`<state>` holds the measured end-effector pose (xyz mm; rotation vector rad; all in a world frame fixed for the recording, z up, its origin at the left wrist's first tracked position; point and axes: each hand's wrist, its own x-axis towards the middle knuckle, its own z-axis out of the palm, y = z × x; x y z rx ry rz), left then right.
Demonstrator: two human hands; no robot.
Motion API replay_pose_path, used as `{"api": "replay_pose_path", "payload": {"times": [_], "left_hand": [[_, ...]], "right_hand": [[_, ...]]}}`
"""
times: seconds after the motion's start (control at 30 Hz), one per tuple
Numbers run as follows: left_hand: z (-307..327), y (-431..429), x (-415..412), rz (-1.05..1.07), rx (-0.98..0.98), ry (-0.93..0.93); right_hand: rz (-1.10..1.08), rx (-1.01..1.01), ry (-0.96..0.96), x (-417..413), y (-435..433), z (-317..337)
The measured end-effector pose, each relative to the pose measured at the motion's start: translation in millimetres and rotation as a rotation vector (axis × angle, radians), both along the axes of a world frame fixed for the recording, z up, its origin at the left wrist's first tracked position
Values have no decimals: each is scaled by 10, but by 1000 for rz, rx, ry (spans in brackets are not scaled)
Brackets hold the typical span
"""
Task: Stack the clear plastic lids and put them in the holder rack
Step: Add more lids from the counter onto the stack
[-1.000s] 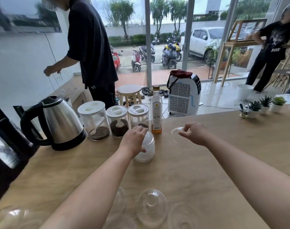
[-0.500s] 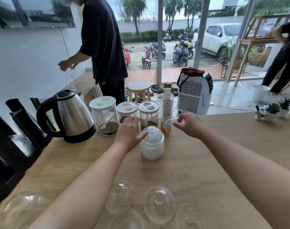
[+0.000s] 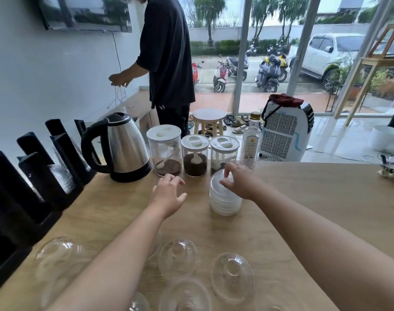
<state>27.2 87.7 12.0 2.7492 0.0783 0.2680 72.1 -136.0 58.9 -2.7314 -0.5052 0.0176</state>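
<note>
A stack of clear plastic lids stands upright on the wooden counter, in front of the jars. My right hand rests on the stack's top, fingertips pinching the uppermost lid. My left hand hovers to the left of the stack, apart from it, fingers spread and holding nothing. Several loose dome lids lie near the front edge, among them one in the middle, one to its right and one at the left. The black holder rack stands along the left edge, with some clear lids in a slot.
A steel kettle stands behind my left hand. Three lidded jars and a tall bottle line the counter's far edge just behind the stack. A person in black stands beyond the counter. Small plant pots sit far right.
My right hand carried a lid leftward and set it on top of the stack. My left hand let go of the stack, moved left and opened.
</note>
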Motion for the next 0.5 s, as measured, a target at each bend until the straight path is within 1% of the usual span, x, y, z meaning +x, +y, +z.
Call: {"api": "replay_pose_path", "payload": {"times": [0.27, 0.4, 0.5], "left_hand": [[-23, 99, -54, 30, -26, -1], [167, 259, -121, 56, -28, -34], [341, 522, -256, 107, -10, -57]], "right_hand": [[-50, 69, 18, -39, 24, -52], [35, 65, -157, -91, 161, 59], [134, 66, -206, -193, 443, 150]]}}
